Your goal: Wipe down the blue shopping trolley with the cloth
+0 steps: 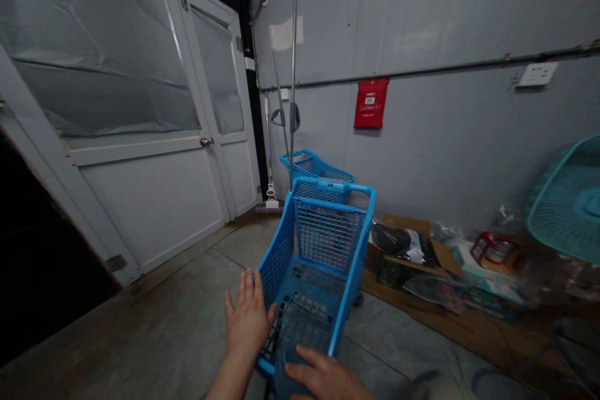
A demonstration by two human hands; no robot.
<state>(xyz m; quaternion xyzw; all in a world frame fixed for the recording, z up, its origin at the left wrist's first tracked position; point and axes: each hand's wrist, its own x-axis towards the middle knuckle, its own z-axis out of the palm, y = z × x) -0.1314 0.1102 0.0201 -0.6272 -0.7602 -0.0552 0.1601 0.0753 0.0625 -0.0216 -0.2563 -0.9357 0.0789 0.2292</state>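
Note:
A blue plastic shopping cart [323, 244] stands on the concrete floor right in front of me, its basket empty. My left hand [246, 319] rests flat against the cart's left near corner, fingers stretched out. My right hand [323, 378] lies over the cart's near edge at the bottom of the view, fingers spread on the blue plastic. A second blue cart [319, 169] stands behind the first, near the wall.
White double doors [154, 137] fill the left side. A mop [270, 194] and poles [293, 75] lean in the corner. Cardboard boxes and bags [412, 250] line the right wall, with a teal fan guard [569, 200] and a red pouch [370, 103] on the wall.

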